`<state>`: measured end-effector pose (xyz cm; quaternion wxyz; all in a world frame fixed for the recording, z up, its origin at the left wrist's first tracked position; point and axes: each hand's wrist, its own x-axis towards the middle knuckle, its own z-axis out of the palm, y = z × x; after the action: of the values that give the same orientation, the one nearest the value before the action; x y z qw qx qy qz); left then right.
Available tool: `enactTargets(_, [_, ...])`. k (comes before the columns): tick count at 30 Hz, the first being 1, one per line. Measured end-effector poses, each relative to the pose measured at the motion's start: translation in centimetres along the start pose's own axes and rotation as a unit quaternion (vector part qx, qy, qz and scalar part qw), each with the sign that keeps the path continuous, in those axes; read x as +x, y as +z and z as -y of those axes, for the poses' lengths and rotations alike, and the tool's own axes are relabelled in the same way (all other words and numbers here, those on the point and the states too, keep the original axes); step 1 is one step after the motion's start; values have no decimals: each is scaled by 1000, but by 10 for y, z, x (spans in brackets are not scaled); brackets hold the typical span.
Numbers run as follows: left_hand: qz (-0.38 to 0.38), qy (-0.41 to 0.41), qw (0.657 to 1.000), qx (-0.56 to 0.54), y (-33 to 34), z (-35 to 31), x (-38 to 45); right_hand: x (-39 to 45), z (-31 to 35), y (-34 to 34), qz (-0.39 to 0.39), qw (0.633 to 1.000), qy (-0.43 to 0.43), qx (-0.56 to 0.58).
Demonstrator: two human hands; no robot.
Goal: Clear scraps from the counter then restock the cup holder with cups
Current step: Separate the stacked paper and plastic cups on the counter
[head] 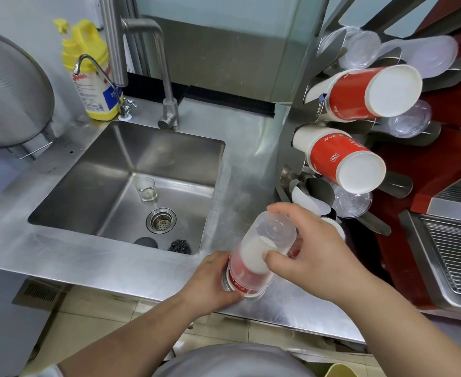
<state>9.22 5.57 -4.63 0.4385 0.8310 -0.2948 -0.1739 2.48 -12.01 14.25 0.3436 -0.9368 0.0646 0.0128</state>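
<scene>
A stack of red-and-white paper cups in a clear plastic sleeve (254, 257) lies tilted over the steel counter (131, 262), just right of the sink. My left hand (210, 284) grips the stack's lower end. My right hand (311, 248) pinches the sleeve near its upper end. The steel cup holder (292, 148) stands at the right, with two stacks of red cups (360, 96) (335, 159) jutting from its slots. Stacks of clear plastic cups (360, 47) sit in its other slots. A lower slot (313, 194) shows only a white rim.
The sink (126, 183) holds a small glass (146, 190), a drain strainer and a steel scourer (179, 246). A tap (167, 110) and a yellow detergent bottle (88, 69) stand behind it. A large metal sieve (9, 96) is at left, a drip tray (452, 257) at right.
</scene>
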Motion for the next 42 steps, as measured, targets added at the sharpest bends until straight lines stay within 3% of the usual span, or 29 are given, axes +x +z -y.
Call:
enactTargets(30, [39,-13,997,66,1,10,0,1,23,-36,-39,996,-76,-39])
enactTargets(42, [45,-28,995,81,-7,-11,-2,6,46,-55,-111,986,-128,6])
